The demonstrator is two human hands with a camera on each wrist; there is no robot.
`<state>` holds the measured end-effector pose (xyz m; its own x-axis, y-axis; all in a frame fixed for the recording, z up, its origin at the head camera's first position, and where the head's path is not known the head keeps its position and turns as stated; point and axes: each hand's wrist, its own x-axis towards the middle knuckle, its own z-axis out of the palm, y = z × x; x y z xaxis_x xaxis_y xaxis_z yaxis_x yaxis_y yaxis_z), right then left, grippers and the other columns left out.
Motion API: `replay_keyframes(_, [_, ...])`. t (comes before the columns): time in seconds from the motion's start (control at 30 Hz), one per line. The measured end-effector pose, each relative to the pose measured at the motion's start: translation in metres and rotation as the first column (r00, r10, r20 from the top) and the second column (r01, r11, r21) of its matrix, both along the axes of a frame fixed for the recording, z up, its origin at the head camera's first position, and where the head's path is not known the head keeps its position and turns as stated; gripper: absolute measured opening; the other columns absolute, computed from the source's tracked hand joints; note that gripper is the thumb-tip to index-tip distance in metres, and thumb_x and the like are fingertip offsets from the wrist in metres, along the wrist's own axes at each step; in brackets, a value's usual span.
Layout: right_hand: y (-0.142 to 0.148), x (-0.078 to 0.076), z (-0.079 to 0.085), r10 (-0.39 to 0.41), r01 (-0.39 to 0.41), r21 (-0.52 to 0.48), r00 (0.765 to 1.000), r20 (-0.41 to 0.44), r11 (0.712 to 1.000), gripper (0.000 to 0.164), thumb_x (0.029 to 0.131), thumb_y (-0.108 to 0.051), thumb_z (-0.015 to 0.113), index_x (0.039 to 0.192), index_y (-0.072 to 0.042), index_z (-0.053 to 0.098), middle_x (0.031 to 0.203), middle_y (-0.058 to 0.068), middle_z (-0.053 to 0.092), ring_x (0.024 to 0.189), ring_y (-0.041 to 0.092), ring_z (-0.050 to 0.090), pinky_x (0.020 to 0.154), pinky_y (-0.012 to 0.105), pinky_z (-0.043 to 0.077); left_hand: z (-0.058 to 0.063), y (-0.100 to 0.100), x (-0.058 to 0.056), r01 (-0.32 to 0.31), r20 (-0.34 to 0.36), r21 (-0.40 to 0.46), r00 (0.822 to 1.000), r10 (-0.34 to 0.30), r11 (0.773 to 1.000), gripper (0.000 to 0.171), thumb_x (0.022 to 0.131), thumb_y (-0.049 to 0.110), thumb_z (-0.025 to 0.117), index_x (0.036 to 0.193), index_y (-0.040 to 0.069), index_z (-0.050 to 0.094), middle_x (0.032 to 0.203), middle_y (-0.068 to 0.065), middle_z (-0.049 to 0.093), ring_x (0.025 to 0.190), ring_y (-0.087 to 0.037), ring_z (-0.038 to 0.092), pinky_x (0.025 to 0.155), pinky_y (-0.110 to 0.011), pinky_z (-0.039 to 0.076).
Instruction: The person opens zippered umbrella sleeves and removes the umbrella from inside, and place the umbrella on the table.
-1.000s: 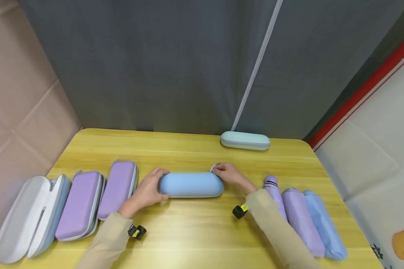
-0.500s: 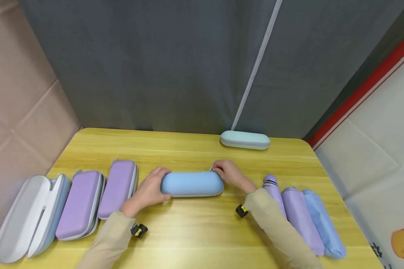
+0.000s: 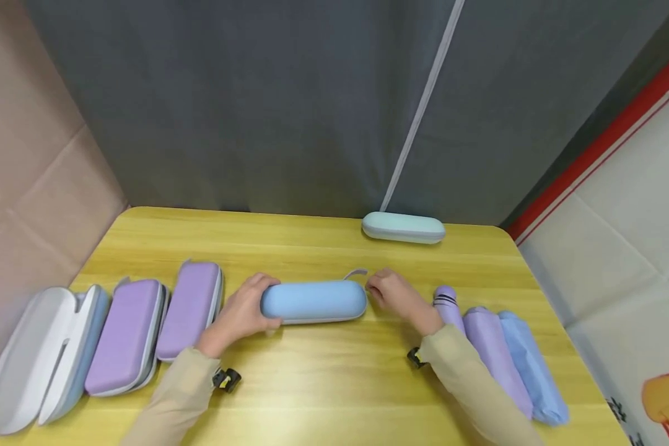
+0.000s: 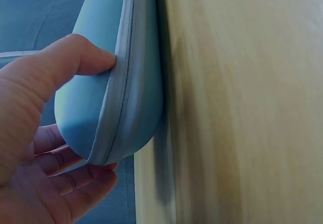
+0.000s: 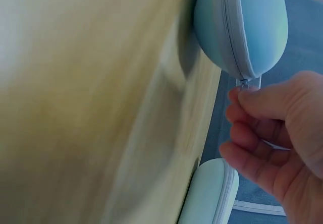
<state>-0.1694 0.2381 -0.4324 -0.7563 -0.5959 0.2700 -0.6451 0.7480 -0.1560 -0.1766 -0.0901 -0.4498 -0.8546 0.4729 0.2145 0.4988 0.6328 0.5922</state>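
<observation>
A light blue zip-up hard case (image 3: 312, 301) lies lengthwise across the middle of the table. Its left end is held by my left hand (image 3: 244, 314), with the thumb on the grey zipper band (image 4: 121, 77) and the fingers around the far side. At the case's right end, my right hand (image 3: 398, 298) pinches the small zipper pull (image 5: 244, 85) between thumb and index finger, as the right wrist view shows. The zipper looks closed along the parts in view. A grey strap loop (image 3: 355, 272) sticks out behind the right end.
At left stand an open case with white lining (image 3: 28, 362) and two purple cases (image 3: 125, 337). A mint case (image 3: 403, 227) lies at the back edge, before a dark curtain (image 3: 256, 111). Right of my right arm lie a purple striped umbrella (image 3: 448, 303) and purple and blue rolled bundles (image 3: 532, 368).
My right hand has moved from the case's back right corner round to its right end, leaving the strap loop in sight. The left hand keeps its hold on the left end.
</observation>
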Motion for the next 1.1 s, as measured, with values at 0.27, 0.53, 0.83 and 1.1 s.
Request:
replay_keyframes(0.27, [-0.004, 0.022, -0.004, -0.088, 0.088, -0.041, 0.996, 0.016, 0.995, 0.007, 0.078, 0.004, 0.063, 0.076, -0.003, 0.065, 0.073, 0.003, 0.061, 0.069, 0.017, 0.056, 0.064, 0.028, 0.05, -0.001, -0.004, -0.001, -0.004, 0.003, 0.007, 1.0, 0.004, 1.0, 0.064, 0.059, 0.021, 0.085, 0.114, 0.001, 0.059, 0.109, -0.009, 0.058, 0.097, -0.03, 0.058, 0.083, -0.049, 0.049])
replay_keyframes(0.53, [-0.011, 0.032, -0.003, -0.126, 0.13, -0.048, 0.989, 0.071, 0.99, 0.012, 0.078, 0.0, 0.063, 0.07, -0.008, 0.061, 0.067, -0.002, 0.054, 0.064, 0.012, 0.048, 0.059, 0.024, 0.044, 0.001, -0.004, -0.002, -0.012, -0.007, -0.013, 1.0, 0.012, 1.0, 0.065, 0.058, 0.023, 0.085, 0.113, 0.0, 0.06, 0.108, -0.009, 0.059, 0.096, -0.03, 0.059, 0.084, -0.048, 0.049])
replay_keyframes(0.83, [-0.031, 0.038, -0.005, -0.106, 0.116, -0.133, 0.991, 0.079, 0.984, 0.011, 0.08, -0.002, 0.066, 0.071, -0.008, 0.063, 0.064, -0.002, 0.055, 0.06, 0.009, 0.047, 0.057, 0.022, 0.044, 0.002, -0.003, 0.007, -0.074, -0.015, -0.027, 0.997, 0.074, 0.997, 0.059, 0.059, 0.028, 0.084, 0.107, 0.0, 0.064, 0.1, -0.01, 0.061, 0.087, -0.028, 0.061, 0.077, -0.046, 0.052])
replay_keyframes(1.1, [-0.051, 0.034, -0.007, -0.075, 0.083, -0.177, 0.996, 0.053, 0.981, 0.012, 0.077, -0.001, 0.065, 0.068, -0.008, 0.062, 0.064, -0.002, 0.056, 0.06, 0.009, 0.047, 0.056, 0.02, 0.043, 0.003, 0.009, 0.026, -0.187, -0.033, -0.064, 0.982, 0.185, 0.98, 0.056, 0.056, 0.036, 0.083, 0.095, 0.002, 0.063, 0.088, -0.008, 0.06, 0.075, -0.024, 0.06, 0.064, -0.041, 0.053])
